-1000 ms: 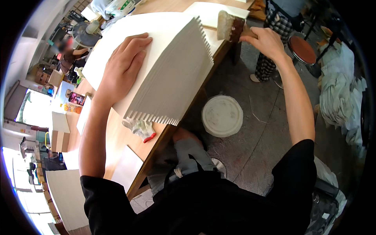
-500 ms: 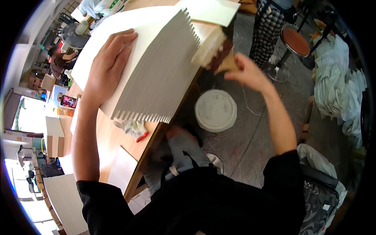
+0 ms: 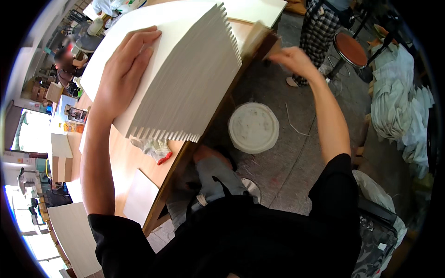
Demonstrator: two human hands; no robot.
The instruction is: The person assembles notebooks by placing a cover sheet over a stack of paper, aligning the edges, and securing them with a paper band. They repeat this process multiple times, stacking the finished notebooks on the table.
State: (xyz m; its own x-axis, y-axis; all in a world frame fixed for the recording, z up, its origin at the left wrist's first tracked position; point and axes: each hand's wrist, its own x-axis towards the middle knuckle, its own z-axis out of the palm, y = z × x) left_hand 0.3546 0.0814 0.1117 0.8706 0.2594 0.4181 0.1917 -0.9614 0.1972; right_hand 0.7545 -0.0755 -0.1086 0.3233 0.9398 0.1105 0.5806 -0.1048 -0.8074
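My left hand (image 3: 130, 69) lies flat on top of a thick stack of white sheets (image 3: 190, 83), fingers stretched out and close together. The stack's long side faces right, and its corners look stepped like teeth. In my right hand (image 3: 295, 61) is a wide brush (image 3: 254, 42) with pale bristles and a brown band, smeared by motion. My fingers are closed round its handle, which is mostly hidden. The brush is just beyond the stack's far right corner, over the table edge. Whether its bristles touch the sheets I cannot tell.
A white glove (image 3: 155, 149) with a red cuff and a pale board (image 3: 140, 197) lie on the wooden table (image 3: 124, 160). Below stands a round white bucket (image 3: 253, 127). A red-topped stool (image 3: 351, 49) and a person in checked trousers (image 3: 316, 34) are at far right.
My right hand has swung up and away with the brush, to beyond the stack's far corner. My left hand keeps its place on the sheets. The person's foot has come into view.
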